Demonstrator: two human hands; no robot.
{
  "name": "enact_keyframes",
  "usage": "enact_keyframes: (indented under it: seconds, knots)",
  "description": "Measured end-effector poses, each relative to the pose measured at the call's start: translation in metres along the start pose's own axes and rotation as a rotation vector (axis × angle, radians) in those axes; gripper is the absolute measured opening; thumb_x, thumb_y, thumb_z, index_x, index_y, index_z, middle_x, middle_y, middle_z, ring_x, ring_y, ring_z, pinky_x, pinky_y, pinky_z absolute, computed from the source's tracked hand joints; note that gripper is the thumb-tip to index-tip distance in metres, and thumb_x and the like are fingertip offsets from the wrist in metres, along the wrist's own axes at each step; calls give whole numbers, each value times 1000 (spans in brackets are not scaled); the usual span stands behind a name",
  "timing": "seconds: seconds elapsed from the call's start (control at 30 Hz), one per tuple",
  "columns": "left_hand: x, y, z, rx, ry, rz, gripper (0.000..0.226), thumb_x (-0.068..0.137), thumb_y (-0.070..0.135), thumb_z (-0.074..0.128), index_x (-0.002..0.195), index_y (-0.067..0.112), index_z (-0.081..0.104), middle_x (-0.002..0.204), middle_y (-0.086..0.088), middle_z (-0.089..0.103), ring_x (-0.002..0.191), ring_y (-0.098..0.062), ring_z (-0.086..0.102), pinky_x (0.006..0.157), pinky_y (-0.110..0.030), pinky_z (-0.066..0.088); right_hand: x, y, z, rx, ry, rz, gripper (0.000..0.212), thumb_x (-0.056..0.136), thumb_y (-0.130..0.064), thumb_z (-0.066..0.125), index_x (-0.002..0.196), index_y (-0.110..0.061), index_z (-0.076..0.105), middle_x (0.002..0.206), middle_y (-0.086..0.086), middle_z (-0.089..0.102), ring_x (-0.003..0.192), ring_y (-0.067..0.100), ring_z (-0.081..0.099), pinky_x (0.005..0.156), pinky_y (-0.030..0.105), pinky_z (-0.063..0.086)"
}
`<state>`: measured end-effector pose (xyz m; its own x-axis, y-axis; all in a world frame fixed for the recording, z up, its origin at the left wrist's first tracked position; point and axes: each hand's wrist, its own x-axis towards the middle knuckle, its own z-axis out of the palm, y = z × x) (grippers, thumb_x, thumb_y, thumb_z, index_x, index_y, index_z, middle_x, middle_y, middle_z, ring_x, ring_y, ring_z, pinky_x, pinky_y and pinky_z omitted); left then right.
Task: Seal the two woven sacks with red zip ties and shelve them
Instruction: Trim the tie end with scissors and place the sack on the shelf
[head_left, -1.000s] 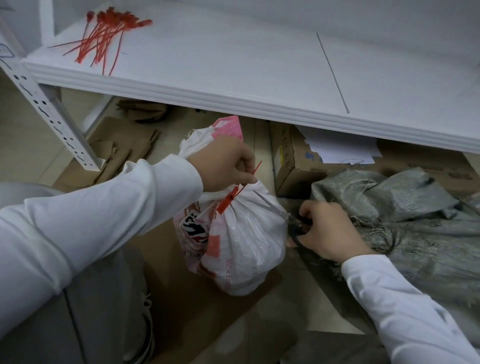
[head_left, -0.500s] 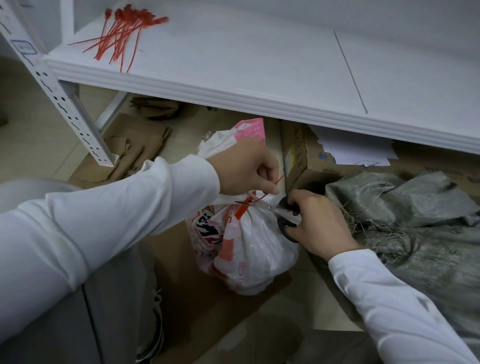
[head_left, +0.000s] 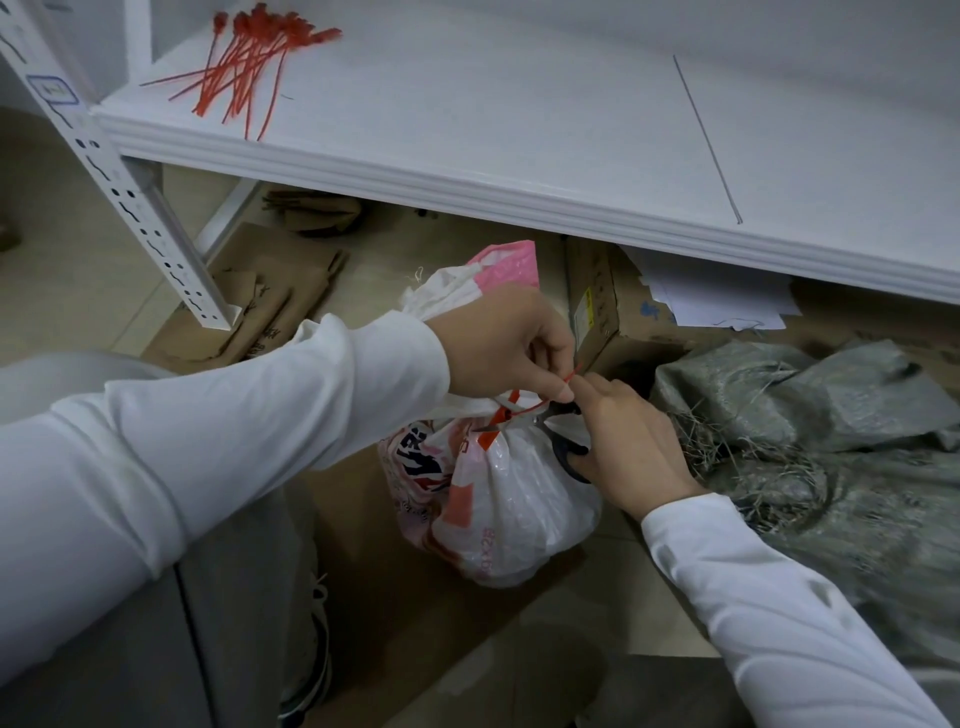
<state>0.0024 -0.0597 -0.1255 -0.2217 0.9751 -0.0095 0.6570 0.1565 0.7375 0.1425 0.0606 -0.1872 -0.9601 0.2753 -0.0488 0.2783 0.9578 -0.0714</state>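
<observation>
A white woven sack (head_left: 511, 499) with pink and orange print stands on cardboard on the floor, its neck cinched by a red zip tie (head_left: 506, 410). My left hand (head_left: 501, 340) pinches the tie's loose tail above the neck. My right hand (head_left: 628, 441) holds black-handled scissors (head_left: 543, 421), blades laid across the tie at the neck. A grey woven sack (head_left: 831, 457) lies slumped to the right with frayed fibres showing. A bundle of spare red zip ties (head_left: 244, 73) lies on the white shelf (head_left: 467, 130) at the upper left.
The shelf's front edge overhangs the sacks. A perforated white upright (head_left: 130, 208) stands at left. A cardboard box (head_left: 602, 306) with papers sits under the shelf behind the sacks. Flattened cardboard (head_left: 275, 306) covers the floor. My grey-trousered leg and shoe are at lower left.
My right hand has brought the scissors from beside the grey sack up to the white sack's neck, blades now across the tie. My left hand stays on the tie's tail.
</observation>
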Motion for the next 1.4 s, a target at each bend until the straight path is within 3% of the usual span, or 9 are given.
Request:
enact_keyframes:
  seconds: [0.23, 0.37, 0.5, 0.8, 0.87, 1.0, 1.13, 1.23, 1.4]
  knots:
    - [-1, 1, 3, -34, -36, 13, 13, 80, 16, 75, 69, 14, 69, 61, 13, 62, 58, -1, 59, 60, -16, 47, -1, -9, -4, -60, -11, -25, 42, 82, -30, 66, 120, -18, 52, 115, 3, 59, 101, 27, 60, 80, 35, 45]
    - [-1, 2, 4, -36, -29, 16, 20, 80, 16, 75, 64, 22, 65, 57, 15, 59, 55, 0, 58, 57, -12, 42, -2, -13, -10, -29, 25, -22, 41, 80, -33, 67, 116, -16, 56, 112, 4, 59, 95, 32, 61, 71, 34, 44]
    - [-1, 2, 4, -26, -17, 23, 14, 80, 17, 75, 68, 16, 69, 61, 12, 62, 57, -1, 58, 58, -12, 43, 0, -12, -13, -16, 75, -27, 40, 74, -32, 75, 106, -13, 60, 102, 6, 60, 86, 34, 62, 60, 33, 38]
    - [-1, 2, 7, -4, -21, 59, 13, 80, 17, 75, 69, 17, 68, 61, 15, 61, 57, 2, 58, 58, -10, 41, -3, -14, -6, -19, 133, -68, 51, 73, -30, 72, 118, -11, 59, 114, 6, 58, 95, 31, 59, 62, 30, 35]
    - [-2, 2, 8, -8, -26, 66, 11, 79, 16, 76, 71, 12, 70, 62, 16, 62, 58, 2, 59, 58, -9, 41, -3, -15, -5, -5, 157, -85, 49, 69, -28, 74, 113, -11, 62, 113, 6, 60, 90, 32, 61, 60, 30, 37]
    - [-1, 2, 8, 2, -31, 79, 10, 80, 17, 75, 75, 8, 72, 65, 13, 65, 61, -1, 61, 61, -11, 46, -2, -14, -2, 21, 181, -77, 46, 59, -23, 82, 100, -10, 66, 99, 7, 64, 81, 33, 62, 56, 32, 44]
    - [-2, 3, 8, -5, -37, 82, 8, 80, 15, 75, 74, 10, 72, 66, 8, 67, 61, -4, 62, 62, -16, 50, 2, -10, -4, -18, 232, -73, 46, 42, -21, 90, 81, -13, 67, 72, 5, 65, 60, 32, 62, 47, 27, 38]
    - [-2, 3, 7, -4, -32, 78, 9, 80, 15, 75, 76, 8, 72, 68, 5, 68, 62, -6, 63, 62, -18, 52, 2, -9, -12, -68, 273, -79, 46, 31, -24, 93, 67, -16, 65, 56, 3, 61, 41, 31, 55, 44, 21, 26]
    - [-4, 3, 8, 9, -29, 83, 10, 80, 17, 75, 77, 8, 73, 69, 6, 68, 63, -6, 63, 63, -21, 53, 2, -9, -13, -110, 279, -95, 48, 26, -31, 94, 62, -16, 65, 51, 2, 59, 37, 28, 54, 44, 20, 24]
